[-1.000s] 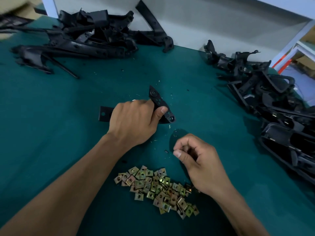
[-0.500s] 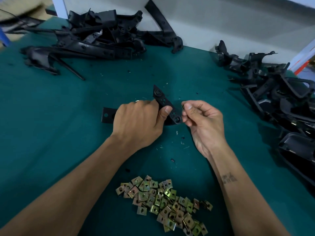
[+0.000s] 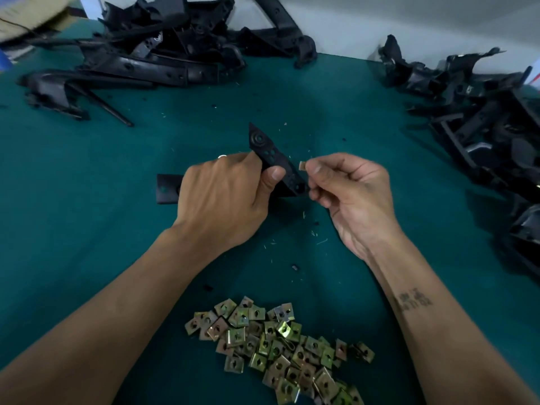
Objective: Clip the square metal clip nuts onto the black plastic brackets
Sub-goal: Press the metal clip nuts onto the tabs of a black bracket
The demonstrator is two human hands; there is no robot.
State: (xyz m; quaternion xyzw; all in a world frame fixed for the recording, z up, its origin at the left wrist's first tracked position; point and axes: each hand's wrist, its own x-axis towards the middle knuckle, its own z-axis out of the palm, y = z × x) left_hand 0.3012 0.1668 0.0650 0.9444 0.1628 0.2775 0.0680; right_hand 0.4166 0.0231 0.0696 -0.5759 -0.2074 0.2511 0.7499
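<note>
My left hand (image 3: 225, 197) grips a black plastic bracket (image 3: 273, 157) at the middle of the green table; one arm of it points up and away, and a flat end (image 3: 166, 189) sticks out to the left of my fist. My right hand (image 3: 350, 194) pinches one small metal clip nut (image 3: 302, 166) between thumb and forefinger, right beside the bracket's right edge. Whether the nut touches the bracket I cannot tell. A heap of several brass-coloured clip nuts (image 3: 277, 346) lies near the table's front, between my forearms.
A pile of black plastic brackets (image 3: 163, 57) lies at the back left and another pile (image 3: 482, 121) runs along the right side. Small plastic shavings (image 3: 315, 238) are scattered on the green table cover (image 3: 73, 185). A pale wall stands behind the table.
My right hand left the nut heap with one nut and rose to the bracket's right end. It now holds the nut slightly higher beside the bracket. My left hand kept its grip.
</note>
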